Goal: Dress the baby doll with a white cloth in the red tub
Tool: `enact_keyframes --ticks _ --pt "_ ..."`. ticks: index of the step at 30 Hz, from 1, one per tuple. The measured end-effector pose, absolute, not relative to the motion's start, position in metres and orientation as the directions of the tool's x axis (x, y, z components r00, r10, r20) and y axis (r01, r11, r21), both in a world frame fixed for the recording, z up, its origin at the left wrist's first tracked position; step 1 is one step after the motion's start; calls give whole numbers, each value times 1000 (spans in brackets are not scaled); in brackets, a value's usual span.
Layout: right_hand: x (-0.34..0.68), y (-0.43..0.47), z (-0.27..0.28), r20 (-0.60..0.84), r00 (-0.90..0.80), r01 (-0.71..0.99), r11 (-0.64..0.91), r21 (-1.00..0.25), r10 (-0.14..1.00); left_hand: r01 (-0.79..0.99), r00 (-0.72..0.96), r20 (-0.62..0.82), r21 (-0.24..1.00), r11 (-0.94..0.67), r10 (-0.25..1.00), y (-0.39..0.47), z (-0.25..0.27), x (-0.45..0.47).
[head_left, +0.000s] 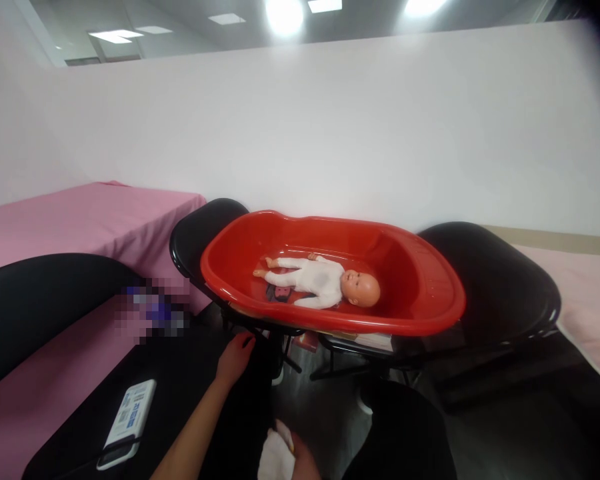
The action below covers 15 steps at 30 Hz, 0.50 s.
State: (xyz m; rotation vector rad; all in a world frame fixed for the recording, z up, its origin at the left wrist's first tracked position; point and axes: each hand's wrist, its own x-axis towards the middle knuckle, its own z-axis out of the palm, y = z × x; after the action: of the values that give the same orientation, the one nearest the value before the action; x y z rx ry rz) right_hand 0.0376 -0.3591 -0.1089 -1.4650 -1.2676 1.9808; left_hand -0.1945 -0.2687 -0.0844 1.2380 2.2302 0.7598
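My left hand (236, 359) rests on my dark-clothed left knee, open and loosely bent, with nothing seen in it. Low in the view, my right hand (304, 461) is closed around a bunched white cloth (276, 456); part of that hand is cut off by the bottom edge. In front of both hands stands a red baby bathtub (405, 325). Inside it a baby doll (321, 279) in a white bodysuit lies on its back, head to the right. A small dark-and-red object (282, 292) lies beside the doll's legs, its kind unclear.
Black chairs (485, 287) stand under and beside the tub. On a black seat at left lies a white device with a strap (130, 420). A pink-covered table (95, 213) is behind it. A white wall (330, 133) closes off the back. Books (365, 341) show beneath the tub.
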Motion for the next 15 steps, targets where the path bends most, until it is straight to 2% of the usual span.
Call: enact_keyframes --ticks 15 --pt "42 -359 -117 -568 -413 124 -574 -809 712 609 -481 -122 666 431 868 -269 -86 -195"
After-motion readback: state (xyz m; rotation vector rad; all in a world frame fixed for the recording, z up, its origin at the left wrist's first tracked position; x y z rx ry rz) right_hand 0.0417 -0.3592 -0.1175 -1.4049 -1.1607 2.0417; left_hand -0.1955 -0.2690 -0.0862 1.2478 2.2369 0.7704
